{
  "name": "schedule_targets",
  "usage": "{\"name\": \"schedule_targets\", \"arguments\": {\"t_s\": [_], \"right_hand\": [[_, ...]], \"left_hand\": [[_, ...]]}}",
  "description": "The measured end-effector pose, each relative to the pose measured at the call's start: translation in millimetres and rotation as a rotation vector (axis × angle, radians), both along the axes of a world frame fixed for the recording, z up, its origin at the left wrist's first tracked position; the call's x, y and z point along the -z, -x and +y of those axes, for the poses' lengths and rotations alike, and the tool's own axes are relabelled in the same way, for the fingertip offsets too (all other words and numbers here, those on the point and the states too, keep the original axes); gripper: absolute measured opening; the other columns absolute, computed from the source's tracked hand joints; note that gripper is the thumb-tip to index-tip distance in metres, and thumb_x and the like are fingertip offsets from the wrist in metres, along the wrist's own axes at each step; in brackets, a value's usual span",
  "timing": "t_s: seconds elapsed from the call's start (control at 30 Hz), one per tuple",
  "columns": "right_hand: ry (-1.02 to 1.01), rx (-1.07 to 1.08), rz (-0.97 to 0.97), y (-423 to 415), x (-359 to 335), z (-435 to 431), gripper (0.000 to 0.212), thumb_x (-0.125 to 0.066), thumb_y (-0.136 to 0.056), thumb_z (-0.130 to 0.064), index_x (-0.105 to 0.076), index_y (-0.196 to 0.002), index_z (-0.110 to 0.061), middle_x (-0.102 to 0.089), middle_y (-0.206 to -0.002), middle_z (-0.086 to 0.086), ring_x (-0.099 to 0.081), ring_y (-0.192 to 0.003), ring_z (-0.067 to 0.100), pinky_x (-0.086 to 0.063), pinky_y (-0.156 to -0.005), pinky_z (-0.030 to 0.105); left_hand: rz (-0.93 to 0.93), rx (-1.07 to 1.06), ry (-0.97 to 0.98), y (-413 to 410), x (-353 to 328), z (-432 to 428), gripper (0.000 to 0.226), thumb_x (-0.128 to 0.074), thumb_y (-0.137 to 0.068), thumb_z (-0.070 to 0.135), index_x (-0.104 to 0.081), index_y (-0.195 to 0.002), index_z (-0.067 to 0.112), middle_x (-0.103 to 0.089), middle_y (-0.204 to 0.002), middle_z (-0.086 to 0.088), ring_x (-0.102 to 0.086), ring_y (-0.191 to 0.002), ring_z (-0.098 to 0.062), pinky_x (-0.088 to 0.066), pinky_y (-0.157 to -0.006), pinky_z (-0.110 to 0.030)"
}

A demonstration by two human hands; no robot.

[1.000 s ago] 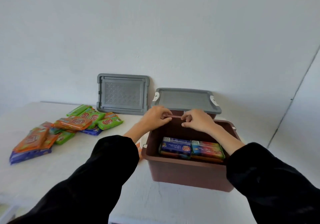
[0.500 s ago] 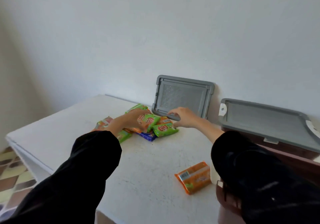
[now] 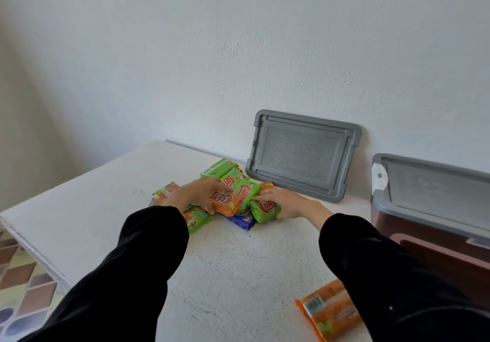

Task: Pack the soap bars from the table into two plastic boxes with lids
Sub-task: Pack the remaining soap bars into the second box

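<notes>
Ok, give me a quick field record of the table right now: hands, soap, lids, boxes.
left hand: grips an orange soap bar on top of the pile
right hand: grips a green soap bar at the pile's right edge
pile: green, orange and blue bars, far side of the table
stray bar: orange, alone at the near edge
loose lid: grey, leaning on the wall
lidded box: brown, grey lid on, far right
</notes>
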State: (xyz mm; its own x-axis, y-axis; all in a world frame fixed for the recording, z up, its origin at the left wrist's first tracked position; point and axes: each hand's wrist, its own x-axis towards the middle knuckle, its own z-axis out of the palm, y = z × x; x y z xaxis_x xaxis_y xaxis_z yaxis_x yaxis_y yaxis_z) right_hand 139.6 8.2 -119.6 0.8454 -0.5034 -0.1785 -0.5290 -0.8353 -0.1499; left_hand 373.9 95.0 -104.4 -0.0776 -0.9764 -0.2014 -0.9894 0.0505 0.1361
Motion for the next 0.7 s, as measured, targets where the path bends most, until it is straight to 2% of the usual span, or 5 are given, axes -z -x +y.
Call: {"name": "schedule_targets", "arguments": {"t_s": [0.17, 0.3, 0.37, 0.47, 0.7], "right_hand": [[0.014, 0.016, 0.004, 8, 4, 1, 0.087, -0.078, -0.065, -0.02, -0.036, -0.141, -0.024, -0.034, -0.147, 0.004, -0.033, -0.134, 0.023, -0.032, -0.11, 0.034], [0.034, 0.121, 0.004, 21, -23, 7, 0.084, -0.079, -0.068, -0.026, -0.035, -0.14, -0.028, -0.045, -0.134, 0.005, -0.044, -0.122, 0.024, -0.042, -0.095, 0.033], [0.069, 0.173, -0.031, 37, -51, 12, 0.08, -0.077, -0.07, -0.029, -0.036, -0.139, -0.029, -0.049, -0.129, 0.004, -0.048, -0.116, 0.022, -0.043, -0.088, 0.031], [0.081, 0.239, -0.095, 75, -98, 21, 0.077, -0.078, -0.07, -0.03, -0.039, -0.137, -0.028, -0.05, -0.126, 0.004, -0.05, -0.112, 0.022, -0.047, -0.09, 0.034], [0.071, 0.44, -0.08, 213, -160, 74, 0.075, -0.08, -0.068, -0.028, -0.043, -0.134, -0.027, -0.059, -0.117, 0.006, -0.055, -0.099, 0.019, -0.045, -0.089, 0.031]], "left_hand": [[0.045, -0.057, 0.078, 5, 1, 6, 0.081, -0.079, -0.066, 0.04, -0.043, -0.138, 0.029, -0.049, -0.115, -0.002, -0.045, -0.106, -0.019, -0.036, -0.091, -0.029], [0.113, -0.069, 0.163, 27, -18, 12, 0.076, -0.077, -0.068, 0.042, -0.044, -0.136, 0.03, -0.052, -0.116, 0.0, -0.048, -0.106, -0.017, -0.039, -0.087, -0.025], [0.111, -0.018, 0.211, 47, -41, 11, 0.074, -0.077, -0.067, 0.042, -0.047, -0.134, 0.029, -0.053, -0.111, 0.002, -0.049, -0.101, -0.015, -0.04, -0.084, -0.025], [0.141, 0.057, 0.25, 83, -78, 9, 0.075, -0.079, -0.064, 0.045, -0.052, -0.132, 0.027, -0.054, -0.103, 0.003, -0.051, -0.095, -0.014, -0.043, -0.08, -0.027], [0.179, 0.33, 0.254, 202, -126, 8, 0.071, -0.077, -0.066, 0.045, -0.052, -0.13, 0.025, -0.058, -0.108, 0.003, -0.055, -0.098, -0.016, -0.041, -0.078, -0.023]]}}
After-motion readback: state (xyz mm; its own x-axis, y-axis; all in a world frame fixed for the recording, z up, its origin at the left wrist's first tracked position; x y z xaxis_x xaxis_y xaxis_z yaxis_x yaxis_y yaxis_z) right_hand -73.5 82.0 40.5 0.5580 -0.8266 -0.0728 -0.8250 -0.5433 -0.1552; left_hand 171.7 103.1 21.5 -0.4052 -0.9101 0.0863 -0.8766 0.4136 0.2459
